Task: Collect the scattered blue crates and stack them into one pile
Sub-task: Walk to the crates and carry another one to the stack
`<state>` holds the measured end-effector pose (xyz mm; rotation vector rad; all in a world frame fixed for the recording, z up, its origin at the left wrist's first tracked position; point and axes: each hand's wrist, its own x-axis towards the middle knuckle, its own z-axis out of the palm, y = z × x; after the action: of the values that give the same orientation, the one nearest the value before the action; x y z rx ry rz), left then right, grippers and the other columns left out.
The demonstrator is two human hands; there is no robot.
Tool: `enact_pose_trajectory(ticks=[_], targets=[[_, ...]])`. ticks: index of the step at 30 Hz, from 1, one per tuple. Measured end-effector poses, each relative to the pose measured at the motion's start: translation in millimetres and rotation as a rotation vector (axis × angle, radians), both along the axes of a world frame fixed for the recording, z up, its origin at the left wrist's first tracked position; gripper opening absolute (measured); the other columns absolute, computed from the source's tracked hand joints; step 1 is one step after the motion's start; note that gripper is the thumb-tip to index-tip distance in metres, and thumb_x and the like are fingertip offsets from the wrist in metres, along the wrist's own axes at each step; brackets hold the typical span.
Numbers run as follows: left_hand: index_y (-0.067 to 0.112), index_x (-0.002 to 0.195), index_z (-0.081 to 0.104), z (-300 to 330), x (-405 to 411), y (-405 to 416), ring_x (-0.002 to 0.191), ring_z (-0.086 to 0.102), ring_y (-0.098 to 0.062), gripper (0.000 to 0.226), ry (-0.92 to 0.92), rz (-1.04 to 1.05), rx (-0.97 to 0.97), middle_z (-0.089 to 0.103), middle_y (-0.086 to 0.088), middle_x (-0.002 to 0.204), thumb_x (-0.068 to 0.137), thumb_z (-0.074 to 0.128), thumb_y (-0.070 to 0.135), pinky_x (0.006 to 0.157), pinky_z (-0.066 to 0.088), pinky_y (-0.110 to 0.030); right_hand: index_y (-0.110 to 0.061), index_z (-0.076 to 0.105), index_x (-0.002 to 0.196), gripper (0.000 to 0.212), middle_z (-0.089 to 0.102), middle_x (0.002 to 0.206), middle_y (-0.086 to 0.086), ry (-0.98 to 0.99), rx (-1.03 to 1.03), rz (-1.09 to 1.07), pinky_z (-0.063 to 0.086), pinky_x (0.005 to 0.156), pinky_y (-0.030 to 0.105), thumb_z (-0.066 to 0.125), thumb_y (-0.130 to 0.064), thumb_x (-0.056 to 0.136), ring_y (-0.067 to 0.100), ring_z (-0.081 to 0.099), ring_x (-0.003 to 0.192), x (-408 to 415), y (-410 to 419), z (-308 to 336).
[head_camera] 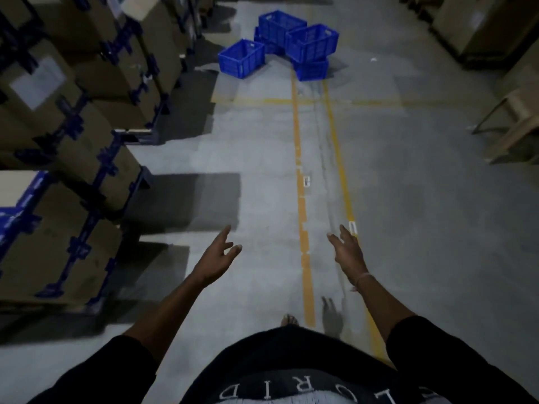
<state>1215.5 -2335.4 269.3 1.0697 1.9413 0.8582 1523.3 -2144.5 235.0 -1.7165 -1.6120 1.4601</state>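
Several blue plastic crates sit on the grey floor far ahead, near the top of the view. One single crate [242,58] stands alone at the left. Behind it a crate [280,26] rests on another one. At the right a crate [312,42] sits skewed on top of a lower crate [312,70]. My left hand [217,258] and my right hand [347,249] are stretched out in front of me, fingers spread and empty, well short of the crates.
Stacked cardboard boxes [67,135] on blue pallets line the left side. More boxes [481,21] and a beige frame [513,112] stand at the right. Two yellow floor lines [300,199] run down the aisle toward the crates. My foot [289,319] shows below.
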Motion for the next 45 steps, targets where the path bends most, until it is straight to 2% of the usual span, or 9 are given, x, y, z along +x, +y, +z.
enact_pose_trajectory(ticks=[5, 12, 16, 18, 21, 27, 33, 39, 45], targets=[[0.034, 0.159, 0.018, 7, -50, 89, 0.123, 0.06, -0.017, 0.074, -0.026, 0.055, 0.024, 0.046, -0.004, 0.154, 0.097, 0.056, 0.052, 0.1, 0.048, -0.033, -0.033, 0.039, 0.15, 0.064, 0.028, 0.156, -0.002, 0.053, 0.005, -0.024, 0.049, 0.101, 0.05, 0.055, -0.055, 0.092, 0.026, 0.041, 0.138, -56, 93, 24], [0.032, 0.159, 0.019, 1, -141, 205, 0.133, 0.053, -0.021, 0.076, -0.085, 0.07, 0.041, 0.035, -0.002, 0.16, 0.096, 0.058, 0.049, 0.105, 0.05, -0.044, -0.026, 0.039, 0.15, 0.06, 0.032, 0.152, 0.0, 0.043, 0.021, -0.038, 0.056, 0.082, 0.041, 0.054, -0.048, 0.096, 0.025, 0.045, 0.133, -149, 216, 34], [0.025, 0.16, 0.018, -11, -212, 290, 0.135, 0.05, -0.019, 0.081, -0.049, 0.013, 0.062, 0.026, 0.001, 0.165, 0.095, 0.057, 0.055, 0.106, 0.048, -0.047, -0.025, 0.04, 0.15, 0.062, 0.034, 0.15, -0.002, 0.035, 0.048, -0.07, 0.057, 0.085, 0.045, 0.054, -0.049, 0.096, 0.022, 0.051, 0.119, -209, 293, 23], [0.025, 0.16, 0.019, -18, -249, 333, 0.13, 0.056, -0.02, 0.083, -0.033, 0.008, 0.053, 0.035, -0.004, 0.161, 0.093, 0.057, 0.059, 0.104, 0.049, -0.043, -0.024, 0.04, 0.15, 0.062, 0.033, 0.151, -0.001, 0.029, 0.041, -0.098, 0.057, 0.086, 0.046, 0.054, -0.05, 0.095, 0.025, 0.05, 0.122, -240, 329, 16], [0.027, 0.16, 0.019, -13, -297, 394, 0.122, 0.061, -0.021, 0.073, -0.053, -0.016, -0.003, 0.044, -0.009, 0.155, 0.099, 0.057, 0.044, 0.1, 0.048, -0.034, -0.023, 0.042, 0.149, 0.066, 0.035, 0.15, 0.0, 0.02, 0.009, -0.156, 0.055, 0.09, 0.048, 0.056, -0.053, 0.091, 0.027, 0.047, 0.131, -282, 376, 13], [0.027, 0.159, 0.022, 7, -373, 509, 0.124, 0.057, -0.012, 0.07, -0.007, -0.14, -0.033, 0.044, -0.006, 0.155, 0.1, 0.057, 0.041, 0.094, 0.04, -0.022, -0.025, 0.045, 0.146, 0.061, 0.039, 0.142, -0.001, 0.081, -0.013, -0.275, 0.054, 0.093, 0.05, 0.058, -0.05, 0.093, 0.024, 0.049, 0.126, -350, 463, 15], [0.033, 0.159, 0.019, -2, -429, 628, 0.124, 0.06, -0.018, 0.072, -0.027, -0.188, -0.061, 0.044, -0.003, 0.155, 0.098, 0.056, 0.049, 0.099, 0.044, -0.029, -0.031, 0.044, 0.145, 0.073, 0.034, 0.147, -0.007, 0.092, -0.036, -0.268, 0.044, 0.105, 0.054, 0.056, -0.066, 0.083, 0.024, 0.045, 0.133, -394, 567, -2], [0.032, 0.159, 0.02, -21, -464, 770, 0.125, 0.059, -0.019, 0.07, -0.033, -0.148, -0.054, 0.043, -0.003, 0.156, 0.1, 0.056, 0.045, 0.1, 0.044, -0.031, -0.024, 0.041, 0.148, 0.059, 0.031, 0.15, -0.002, 0.106, -0.014, -0.264, 0.05, 0.097, 0.054, 0.054, -0.05, 0.097, 0.028, 0.043, 0.133, -435, 717, -8], [0.033, 0.159, 0.02, -2, -491, 924, 0.126, 0.058, -0.017, 0.073, -0.044, -0.154, -0.012, 0.043, -0.005, 0.156, 0.098, 0.056, 0.05, 0.106, 0.046, -0.038, -0.024, 0.047, 0.145, 0.056, 0.032, 0.152, -0.002, 0.135, -0.003, -0.267, 0.051, 0.097, 0.054, 0.057, -0.048, 0.095, 0.029, 0.046, 0.132, -470, 873, 11]])
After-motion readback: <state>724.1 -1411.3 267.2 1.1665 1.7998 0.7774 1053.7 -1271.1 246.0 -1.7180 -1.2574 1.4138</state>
